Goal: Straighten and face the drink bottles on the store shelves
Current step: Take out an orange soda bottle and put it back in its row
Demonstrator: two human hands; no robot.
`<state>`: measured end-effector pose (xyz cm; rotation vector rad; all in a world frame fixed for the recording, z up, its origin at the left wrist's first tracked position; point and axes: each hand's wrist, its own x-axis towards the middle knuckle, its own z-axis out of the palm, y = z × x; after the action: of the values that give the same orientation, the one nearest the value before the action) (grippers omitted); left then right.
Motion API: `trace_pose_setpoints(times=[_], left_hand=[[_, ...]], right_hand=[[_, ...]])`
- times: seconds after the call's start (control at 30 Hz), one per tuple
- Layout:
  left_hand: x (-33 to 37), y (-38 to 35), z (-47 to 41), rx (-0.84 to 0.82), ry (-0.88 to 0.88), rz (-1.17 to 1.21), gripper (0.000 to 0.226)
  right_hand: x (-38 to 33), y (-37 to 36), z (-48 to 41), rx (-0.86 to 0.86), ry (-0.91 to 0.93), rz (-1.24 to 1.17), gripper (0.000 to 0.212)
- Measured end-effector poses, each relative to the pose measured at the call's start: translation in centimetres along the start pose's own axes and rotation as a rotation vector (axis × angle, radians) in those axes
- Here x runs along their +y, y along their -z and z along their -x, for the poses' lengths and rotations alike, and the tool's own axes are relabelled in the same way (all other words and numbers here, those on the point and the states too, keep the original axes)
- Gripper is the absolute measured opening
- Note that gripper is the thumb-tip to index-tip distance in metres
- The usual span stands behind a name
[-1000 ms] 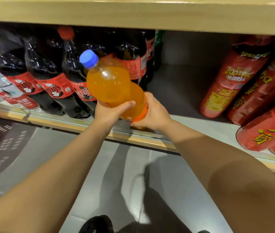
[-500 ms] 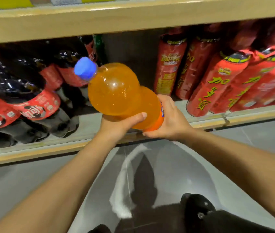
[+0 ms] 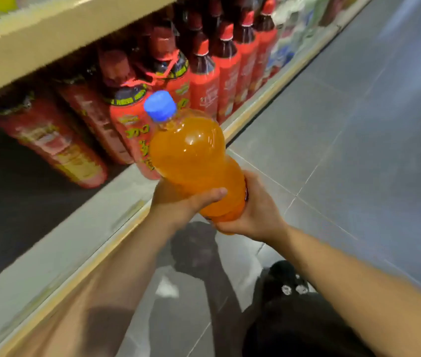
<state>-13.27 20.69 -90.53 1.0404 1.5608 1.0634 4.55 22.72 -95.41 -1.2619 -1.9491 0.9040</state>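
- Orange bottle (image 3: 191, 161): a clear plastic bottle, filled almost to the neck with orange drink and closed by a blue cap (image 3: 160, 106). It is held in the air just in front of the front edge of the lower shelf (image 3: 50, 248), tilted with the cap up and away from the person.
- Left hand (image 3: 176, 202): grasps the lower body of the orange bottle, with the thumb lying across the side that faces the camera.
- Right hand (image 3: 253, 215): wraps round the base of the orange bottle from below, fingers curled.
- Red bottles (image 3: 204, 81): stand packed in rows on the lower shelf up to its front edge. Each has a red wrap and a red cap, and dark liquid shows at the necks. Motion blur hides most of the print.
- Pale bottles (image 3: 281, 52): stand at the far end of the lower shelf, too blurred to tell what is in them.
- Upper shelf (image 3: 50, 39): its pale front edge runs above the red bottles.
- Floor (image 3: 358, 124): grey tiles, with a dark shoe (image 3: 286, 282) below the arms.
- Change from half a second ago: the view has swung right along the aisle. The dark cola bottles at the left have left the picture, and more of the red rows now shows. Both hands keep the same grip on the orange bottle.
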Motion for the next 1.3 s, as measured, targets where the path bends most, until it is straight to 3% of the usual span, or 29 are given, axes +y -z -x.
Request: trace_pose_setpoints(times=[0.17,0.3,0.4,0.6,0.77,1.1,1.2,1.3], left_hand=[[5.1,-3.7,-2.4,-0.111,0.005,-0.023,0.069],[14.0,-6.3,-2.0,-0.21,0.017,-0.011,0.075],[22.5,-8.6,-1.4,-0.322,0.026,-0.012,0.066],[43.7,-14.7,-0.5,-0.464,0.004,-0.082,0.086],[56.1,-20.4,0.6,-0.412,0.016,-0.026,0.095],[63.4,-30.1,-6.0,-0.37,0.14,0.069,0.117],[65.4,-33.7,-11.0,-0.405,0.153,0.097,0.111],[68.0,-37.4,-16.1,-0.445,0.17,0.107,0.091]], right_hand=[[-0.8,4.6,0.0,0.056,-0.21,-0.094,0.092],[-5.2,11.7,-0.5,0.124,-0.304,-0.154,0.096],[-9.6,19.4,-1.2,0.159,-0.364,-0.124,0.095],[-19.4,38.5,-4.3,0.225,-0.42,-0.133,0.095],[-24.6,51.1,-5.9,0.23,-0.444,-0.12,0.098],[-22.4,64.9,-13.5,0.11,-0.524,-0.027,0.099],[-20.0,68.7,-17.6,0.118,-0.564,0.003,0.1],[-17.7,72.7,-21.9,0.135,-0.575,0.004,0.098]])
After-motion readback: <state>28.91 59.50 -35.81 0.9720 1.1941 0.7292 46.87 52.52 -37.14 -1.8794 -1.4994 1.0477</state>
